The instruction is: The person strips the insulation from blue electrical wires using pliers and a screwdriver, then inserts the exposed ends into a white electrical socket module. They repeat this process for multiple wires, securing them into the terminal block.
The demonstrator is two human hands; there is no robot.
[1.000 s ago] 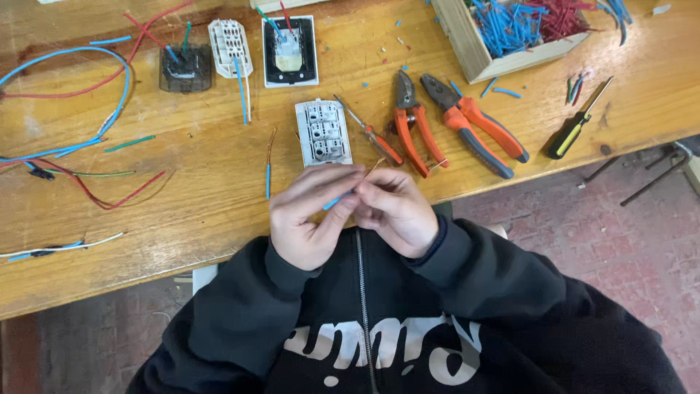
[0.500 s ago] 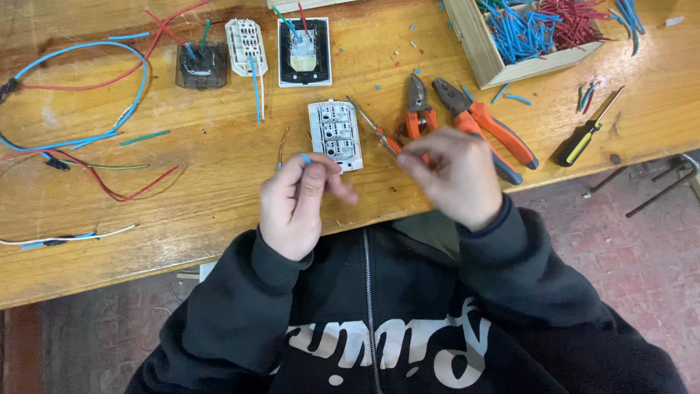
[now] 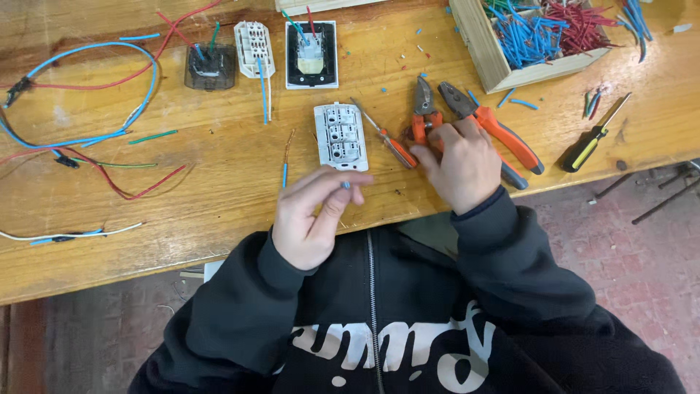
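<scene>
**Bench check: hands at the white switch module**

My left hand [image 3: 315,219] pinches a short blue wire piece [image 3: 345,185] between thumb and fingers, just below the white switch module [image 3: 340,136]. My right hand [image 3: 459,164], right of the module, rests curled on the orange-handled cutters [image 3: 423,109]; whether it grips them, I cannot tell. Orange pliers [image 3: 492,124] lie just beyond.

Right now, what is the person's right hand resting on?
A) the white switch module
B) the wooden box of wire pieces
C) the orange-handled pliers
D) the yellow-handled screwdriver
C: the right hand lies over the handles of the orange-handled pliers on the wooden bench, fingers curled around them.
</scene>
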